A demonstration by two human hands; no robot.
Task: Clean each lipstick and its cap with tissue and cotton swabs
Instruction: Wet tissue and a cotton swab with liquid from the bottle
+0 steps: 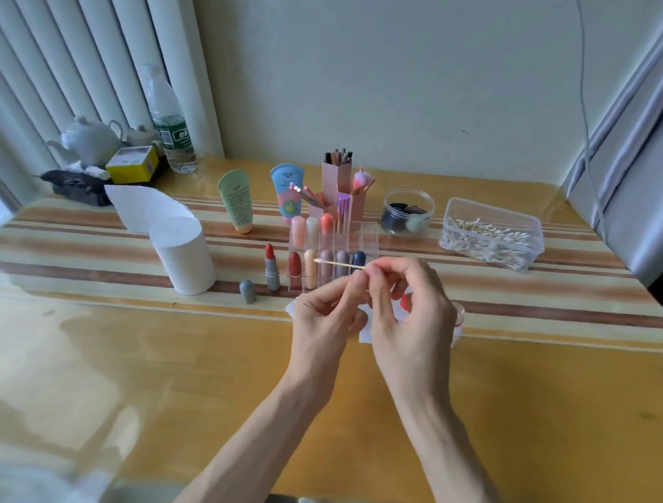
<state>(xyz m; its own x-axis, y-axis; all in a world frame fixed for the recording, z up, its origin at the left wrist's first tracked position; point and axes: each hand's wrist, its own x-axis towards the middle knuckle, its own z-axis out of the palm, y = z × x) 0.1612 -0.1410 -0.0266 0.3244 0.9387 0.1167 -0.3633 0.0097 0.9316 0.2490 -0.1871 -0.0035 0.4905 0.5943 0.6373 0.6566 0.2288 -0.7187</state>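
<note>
Our right hand [408, 318] pinches a wooden cotton swab [338, 264] level, just before the clear acrylic organizer [367, 234]. Our left hand [324, 319] curls beside it, grip unclear. Left of the organizer stand an uncapped red lipstick [271, 266] and a rounded grey cap [248, 291]. Nearer us spreads broad glossy tabletop [190, 379].

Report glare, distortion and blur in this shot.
Head view: pale glare sheets across the glossy table at lower left; head view again, wide-angle bending bows the curtains and the table's far edge; same head view, the right hand pinching the cotton swab looks slightly soft.
</note>
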